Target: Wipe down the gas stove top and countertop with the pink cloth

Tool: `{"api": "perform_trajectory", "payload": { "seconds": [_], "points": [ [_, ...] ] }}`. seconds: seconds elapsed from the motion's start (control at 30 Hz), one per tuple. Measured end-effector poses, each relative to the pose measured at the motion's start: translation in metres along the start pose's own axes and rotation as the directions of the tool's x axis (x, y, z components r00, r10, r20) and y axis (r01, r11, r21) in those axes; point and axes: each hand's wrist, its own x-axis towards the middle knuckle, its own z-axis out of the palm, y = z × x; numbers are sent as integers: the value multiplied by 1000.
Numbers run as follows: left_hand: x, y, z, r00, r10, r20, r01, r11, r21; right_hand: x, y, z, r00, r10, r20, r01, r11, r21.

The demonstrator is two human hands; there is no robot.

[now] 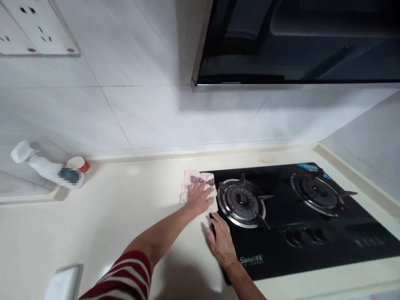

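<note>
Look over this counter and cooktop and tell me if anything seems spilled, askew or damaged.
One thing stands out: a faint brownish mark on the counter behind the cooktop, near the wall. It looks odd against the pale surface around it, perhaps a stain.

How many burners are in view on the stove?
2: the left burner is just right of the cloth; the right burner is toward the stove's far end.

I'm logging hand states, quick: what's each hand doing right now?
Left hand: open, spread flat on the cloth.
Right hand: open, at the near-left edge of the cooktop, holding nothing visible.
</note>
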Motion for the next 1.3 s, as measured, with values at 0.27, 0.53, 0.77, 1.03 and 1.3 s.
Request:
{"api": "perform_trajectory", "payload": {
  "seconds": [0.27,0.53,0.77,1.03,1.3],
  "points": [
    [-124,-26,7,986,143,-86,-140,990,35,0,-4,-5,997,74,-33,-70,991,115],
    [50,-18,-38,985,-42,-165,40,999,-17,2,-5,-3,999,46,-23,-44,997,64],
    [133,-4,-6,995,62,74,-64,997,33,4,-6,-4,997,78,-12,-77,993,90],
    [58,-11,5,999,52,-7,-51,995,82,6,-6,-6,996,90,-23,-86,989,123],
    [-38,11,17,990,137,-45,-133,988,75,8,-5,-10,969,131,-210,-99,983,157]
  ]
}}
